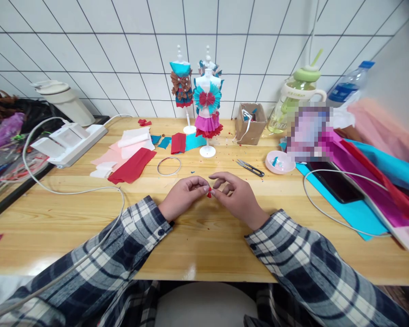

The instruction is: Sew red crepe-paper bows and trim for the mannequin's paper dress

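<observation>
Red scrap (pixel 209 193) is what we have between our fingertips, just below the middle of the frame, above the wooden table (pixel 204 254). Our left hand (pixel 187 195) is closed in a fine pinch on it, thumb against forefinger. Our right hand (pixel 236 197) is loosely open, its thumb tip right at the scrap and its forefinger raised away; whether that thumb presses on it, we cannot tell.

The scrap looks gathered narrow at the top and a little fuller below. We judge it to be nearly weightless and soft, likely thin paper or cloth, so it should crease at a light squeeze and could tear if we pull hard. It does not look slippery, but it is small enough to drop easily. The narrow, gathered part seems the best place to hold, with the pads of thumb and forefinger, leaving the fuller part unpressed so that its folds keep their shape.

Beyond our hands, left of center, lie a wire ring (pixel 169 175) and a larger red sheet (pixel 132 166). Right of center we have the thread snips (pixel 256 170), and farther right a pink bowl (pixel 280 171) with small bits in it. At upper center, the front dress form (pixel 207 75) stands upright, wearing a turquoise and red bow (pixel 207 98) and a magenta skirt (pixel 207 123).
</observation>
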### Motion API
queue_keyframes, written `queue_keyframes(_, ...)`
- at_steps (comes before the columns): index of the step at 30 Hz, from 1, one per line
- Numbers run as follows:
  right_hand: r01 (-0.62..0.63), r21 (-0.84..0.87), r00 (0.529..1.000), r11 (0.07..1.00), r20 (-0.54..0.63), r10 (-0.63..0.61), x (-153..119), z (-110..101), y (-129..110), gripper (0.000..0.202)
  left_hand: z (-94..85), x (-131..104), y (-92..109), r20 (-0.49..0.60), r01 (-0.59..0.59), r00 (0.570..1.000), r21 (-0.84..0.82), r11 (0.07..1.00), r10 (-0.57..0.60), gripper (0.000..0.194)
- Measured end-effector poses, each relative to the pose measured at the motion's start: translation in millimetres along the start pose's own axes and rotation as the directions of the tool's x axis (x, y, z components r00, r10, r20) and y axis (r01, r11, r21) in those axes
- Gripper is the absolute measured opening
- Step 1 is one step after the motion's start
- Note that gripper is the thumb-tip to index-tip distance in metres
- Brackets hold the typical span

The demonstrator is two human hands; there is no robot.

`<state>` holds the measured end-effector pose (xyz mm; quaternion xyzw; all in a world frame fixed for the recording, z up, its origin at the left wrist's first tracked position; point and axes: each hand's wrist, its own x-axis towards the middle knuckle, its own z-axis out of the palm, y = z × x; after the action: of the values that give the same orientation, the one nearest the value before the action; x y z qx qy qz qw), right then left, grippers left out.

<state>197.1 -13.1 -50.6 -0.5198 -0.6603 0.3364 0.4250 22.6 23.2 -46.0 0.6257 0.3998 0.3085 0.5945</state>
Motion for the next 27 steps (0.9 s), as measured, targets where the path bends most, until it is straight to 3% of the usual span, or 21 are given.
queue_keyframes(4, 0.149, -0.133, 0.989, 0.98, 0.02, -0.148, -0.8, -2.0, -1.5, 0.013, 0.0, 0.7, -3.6, 0.067, 0.051, 0.997, -0.156, 0.986, -0.041, 0.023)
queue_keyframes(9, 0.098, -0.166, 0.992, 0.981, -0.067, -0.111, 0.2, -3.5, -0.1, 0.009, 1.3, 1.1, -6.2, 0.068, 0.121, 0.992, -0.376, 0.919, -0.103, 0.036)
queue_keyframes(15, 0.061, -0.151, 0.995, 0.987, -0.068, -0.071, -0.3, -2.8, 0.0, 0.01, 2.3, 1.2, -3.4, -0.039, -0.044, 0.998, -0.107, 0.993, 0.04, 0.034)
queue_keyframes(21, -0.051, -0.131, 0.998, 0.99, 0.035, 0.056, 2.2, -5.2, 1.1, 0.012, 3.0, -0.4, -1.1, -0.037, -0.178, 0.982, 0.145, 0.973, 0.185, 0.028)
queue_keyframes(27, -0.123, -0.108, 0.987, 0.987, 0.09, 0.133, 3.8, -5.3, 0.2, 0.014, 3.1, -1.9, -1.0, -0.008, -0.172, 0.985, 0.132, 0.976, 0.174, 0.033)
